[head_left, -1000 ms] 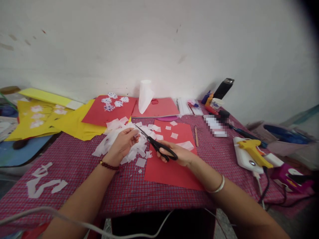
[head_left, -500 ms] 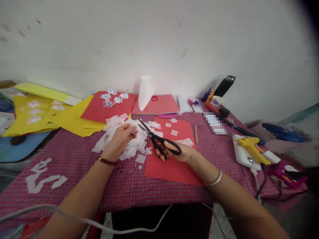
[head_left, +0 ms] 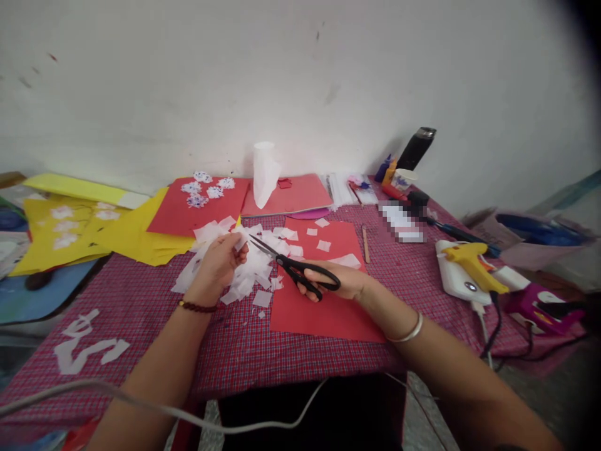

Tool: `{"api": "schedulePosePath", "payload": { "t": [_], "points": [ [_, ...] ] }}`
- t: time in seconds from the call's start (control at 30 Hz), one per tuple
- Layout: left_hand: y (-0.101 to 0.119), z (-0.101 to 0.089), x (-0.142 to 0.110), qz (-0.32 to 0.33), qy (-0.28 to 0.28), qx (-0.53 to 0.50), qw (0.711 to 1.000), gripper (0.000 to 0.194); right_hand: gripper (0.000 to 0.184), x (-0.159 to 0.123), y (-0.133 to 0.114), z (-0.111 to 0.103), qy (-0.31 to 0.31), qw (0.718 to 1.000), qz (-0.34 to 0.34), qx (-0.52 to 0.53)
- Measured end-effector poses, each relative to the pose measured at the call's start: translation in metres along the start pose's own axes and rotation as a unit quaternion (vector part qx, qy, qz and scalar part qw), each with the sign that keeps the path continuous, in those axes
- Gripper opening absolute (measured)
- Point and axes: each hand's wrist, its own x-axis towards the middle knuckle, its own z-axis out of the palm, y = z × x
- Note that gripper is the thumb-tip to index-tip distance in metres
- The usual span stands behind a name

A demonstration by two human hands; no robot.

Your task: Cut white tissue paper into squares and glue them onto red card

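My right hand (head_left: 335, 280) is wrapped through the handles of black scissors (head_left: 291, 266), whose blades point left and away and look nearly closed. Between the fingertips of my left hand (head_left: 223, 263) is a small piece of white tissue paper (head_left: 241, 237), just left of the scissor tips. Below both hands spreads a heap of white tissue pieces (head_left: 253, 269). Under my right hand lies a red sheet (head_left: 323, 319) with several small white squares (head_left: 323, 245) and a white strip (head_left: 346, 260) on it.
White-and-blue paper flowers (head_left: 197, 200) rest on a red sheet at the back. A white paper roll (head_left: 265, 172) stands on a red pad. At right are a wooden stick (head_left: 365, 244), a yellow glue gun (head_left: 476, 263) and a black bottle (head_left: 417, 149). A white cable (head_left: 225, 430) crosses the front.
The scissor blades opened, then came nearly together again. My left hand with the tissue piece shifted slightly left and turned. The camera view also moved a little.
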Motion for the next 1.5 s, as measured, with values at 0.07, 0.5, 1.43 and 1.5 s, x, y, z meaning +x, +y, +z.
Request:
{"api": "schedulePosePath", "payload": {
  "t": [0.07, 0.5, 1.43, 1.5],
  "points": [
    [0.002, 0.001, -0.003, -0.013, -0.034, 0.0, 0.999, 0.024, 0.061, 0.002, 0.002, 0.001, -0.01, 1.0, -0.002, 0.009],
    [0.001, 0.008, -0.012, 0.026, -0.037, 0.05, 0.998, 0.03, 0.058, 0.005, 0.006, -0.002, 0.02, 0.998, 0.003, 0.054],
    [-0.003, 0.016, -0.017, 0.02, -0.031, 0.083, 0.996, 0.027, 0.044, 0.006, 0.004, 0.005, 0.038, 0.999, -0.005, 0.027],
    [-0.004, 0.015, -0.016, 0.022, -0.031, 0.084, 0.996, 0.027, 0.045, 0.006, 0.003, 0.006, 0.034, 0.999, -0.015, 0.028]
  ]
}}
